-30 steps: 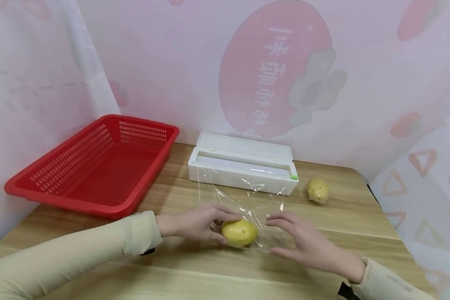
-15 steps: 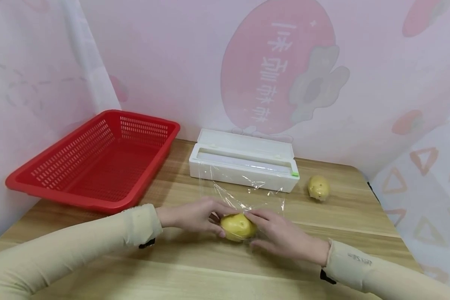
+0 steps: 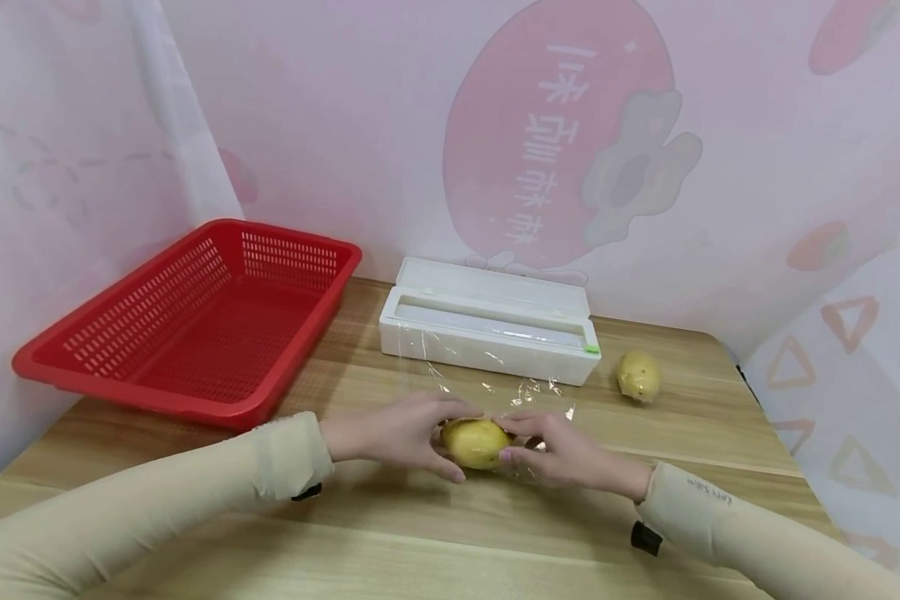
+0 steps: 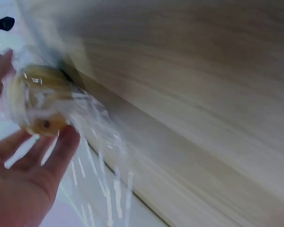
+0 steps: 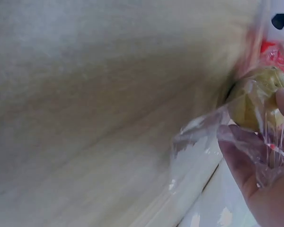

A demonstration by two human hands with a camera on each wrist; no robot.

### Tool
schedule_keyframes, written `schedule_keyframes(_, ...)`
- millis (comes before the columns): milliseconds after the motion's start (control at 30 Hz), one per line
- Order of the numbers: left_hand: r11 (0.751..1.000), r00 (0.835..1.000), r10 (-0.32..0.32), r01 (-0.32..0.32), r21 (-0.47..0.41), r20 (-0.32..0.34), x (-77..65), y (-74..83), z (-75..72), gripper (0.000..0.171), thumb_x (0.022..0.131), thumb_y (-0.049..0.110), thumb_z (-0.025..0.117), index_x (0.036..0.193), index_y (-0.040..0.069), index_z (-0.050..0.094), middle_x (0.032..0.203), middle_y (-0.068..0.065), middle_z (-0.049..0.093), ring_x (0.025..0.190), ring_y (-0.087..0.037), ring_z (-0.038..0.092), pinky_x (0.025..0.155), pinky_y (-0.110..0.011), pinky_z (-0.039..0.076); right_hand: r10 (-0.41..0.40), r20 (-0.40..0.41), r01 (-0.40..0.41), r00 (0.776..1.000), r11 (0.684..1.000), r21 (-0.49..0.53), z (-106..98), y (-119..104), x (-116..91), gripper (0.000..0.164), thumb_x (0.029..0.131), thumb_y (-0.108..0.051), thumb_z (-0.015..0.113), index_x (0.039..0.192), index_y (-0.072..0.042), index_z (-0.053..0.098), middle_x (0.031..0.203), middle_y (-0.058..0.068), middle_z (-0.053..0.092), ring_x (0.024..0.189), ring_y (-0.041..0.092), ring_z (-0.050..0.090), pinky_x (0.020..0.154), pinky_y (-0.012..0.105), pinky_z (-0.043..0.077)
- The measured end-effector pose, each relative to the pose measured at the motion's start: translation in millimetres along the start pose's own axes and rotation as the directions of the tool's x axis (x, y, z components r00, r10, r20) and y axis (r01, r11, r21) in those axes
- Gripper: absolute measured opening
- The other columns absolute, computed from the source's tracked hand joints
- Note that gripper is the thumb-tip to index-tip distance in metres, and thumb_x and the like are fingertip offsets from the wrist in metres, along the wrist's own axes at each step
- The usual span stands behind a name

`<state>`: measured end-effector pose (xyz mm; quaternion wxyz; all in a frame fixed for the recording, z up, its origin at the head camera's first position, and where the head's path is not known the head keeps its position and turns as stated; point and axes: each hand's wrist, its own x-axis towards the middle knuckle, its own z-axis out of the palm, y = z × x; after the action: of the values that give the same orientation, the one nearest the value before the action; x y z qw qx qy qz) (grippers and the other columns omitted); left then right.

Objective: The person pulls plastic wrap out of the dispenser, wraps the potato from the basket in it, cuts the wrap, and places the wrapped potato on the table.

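Now, seemingly mid-wrap: gripping the potato (image 3: 476, 443) in the left hand (image 3: 399, 435), in front of the white box (image 3: 495, 290), pinching clear film (image 5: 199, 128) against its right end with the right hand (image 3: 570, 452). Next, probably calls for folding loose film snugly around.

Small screened-off tabletop corner; home or studio, cannot tell. Pale pink strawberry-printed backdrop (image 3: 337, 142) with white lettering behind light-brown wood-grain table (image 3: 390, 542); whitish side panel (image 3: 843, 400) with orange triangle outlines at right.

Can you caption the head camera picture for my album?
Left hand and right hand hold a potato in clear film near a white box.
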<state>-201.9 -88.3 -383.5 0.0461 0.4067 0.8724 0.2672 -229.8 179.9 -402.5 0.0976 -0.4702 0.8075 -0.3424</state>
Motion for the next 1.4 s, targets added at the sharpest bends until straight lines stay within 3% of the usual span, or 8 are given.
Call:
schedule_keyframes(133,0.997,0.995,0.073,-0.074,-0.003,-0.069,6.1,3.8,-0.6,0.053,0.084,0.028,0.081,0.129,0.006,0.065,0.124,-0.002,0.064,0.11,-0.012,0.058,0.093,-0.029,0.047,0.063,0.029,-0.065,0.998,0.995,0.072,-3.7,2.1,2.7,0.048,0.095,-0.024,0.068,0.135,0.0,0.056,0.129,0.007,0.061,0.103,0.017,0.061,0.083,0.031,0.053)
schedule_keyframes(333,0.995,0.995,0.072,-0.077,-0.07,-0.076,8.5,3.6,-2.4,0.032,0.091,0.021,0.073,0.121,0.008,0.07,0.119,-0.004,0.067,0.109,-0.008,0.061,0.09,-0.023,0.048,0.034,0.065,-0.042,0.997,0.992,0.116,-9.0,6.2,7.3,0.039,0.097,-0.022,0.065,0.131,-0.003,0.062,0.127,0.007,0.063,0.111,0.021,0.06,0.087,0.033,0.052)
schedule_keyframes(633,0.994,0.997,0.041,-0.046,-0.095,-0.062,10.5,2.4,-5.0,0.044,0.083,0.025,0.082,0.122,0.01,0.07,0.117,0.004,0.068,0.087,-0.004,0.062,0.075,-0.024,0.052,0.042,0.075,-0.052,0.996,0.989,0.139,-12.3,7.5,13.3,0.034,0.096,-0.019,0.065,0.127,-0.005,0.066,0.116,0.001,0.069,0.098,0.017,0.064,0.082,0.037,0.053)
schedule_keyframes(833,0.994,0.998,0.045,-0.049,-0.102,-0.036,13.6,2.1,-6.9,0.047,0.077,0.018,0.086,0.12,0.009,0.071,0.099,0.01,0.071,0.076,-0.007,0.06,0.067,-0.025,0.052,0.146,0.038,-0.15,0.988,0.98,0.129,-16.7,4.1,13.4,0.031,0.096,-0.017,0.065,0.124,-0.003,0.067,0.113,0.005,0.07,0.093,0.018,0.065,0.081,0.032,0.053)
schedule_keyframes(967,0.993,1.0,0.017,-0.019,-0.115,-0.024,13.8,-2.4,-7.3,0.043,0.083,0.019,0.081,0.123,0.011,0.069,0.095,0.011,0.068,0.08,-0.01,0.06,0.072,-0.028,0.052,-0.006,-0.21,-0.01,0.978,0.997,-0.076,-22.7,-14.0,7.3,0.025,0.091,-0.009,0.07,0.115,0.0,0.07,0.111,0.009,0.069,0.096,0.021,0.065,0.082,0.036,0.053)
schedule_keyframes(1067,0.99,1.0,-0.028,0.026,-0.139,-0.013,12.8,-7.8,-8.9,0.042,0.089,0.021,0.075,0.129,0.011,0.065,0.105,0.008,0.068,0.088,-0.007,0.062,0.079,-0.028,0.052,-0.234,-0.325,0.135,0.916,0.945,-0.298,-22.1,-29.4,3.0,0.023,0.085,-0.005,0.075,0.108,-0.003,0.073,0.112,0.007,0.067,0.101,0.022,0.063,0.086,0.038,0.052)
schedule_keyframes(1233,0.973,0.991,-0.128,0.131,-0.191,0.03,9.5,-15.6,-15.8,0.047,0.095,0.026,0.067,0.138,0.009,0.057,0.107,-0.001,0.069,0.071,-0.013,0.068,0.065,-0.027,0.055,-0.398,-0.245,0.255,0.884,0.85,-0.462,-8.8,-36.2,6.4,0.026,0.082,-0.007,0.079,0.107,-0.004,0.073,0.112,0.007,0.064,0.104,0.021,0.06,0.087,0.034,0.051)
schedule_keyframes(1400,0.979,0.995,-0.104,0.104,-0.175,0.005,10.6,-22.0,-17.3,0.046,0.095,0.024,0.068,0.135,0.003,0.059,0.117,-0.007,0.062,0.093,-0.017,0.066,0.08,-0.024,0.052,-0.393,-0.239,0.247,0.888,0.846,-0.473,2.6,-26.0,15.4,0.031,0.08,-0.009,0.082,0.108,-0.002,0.073,0.112,0.009,0.065,0.106,0.021,0.059,0.09,0.034,0.05)
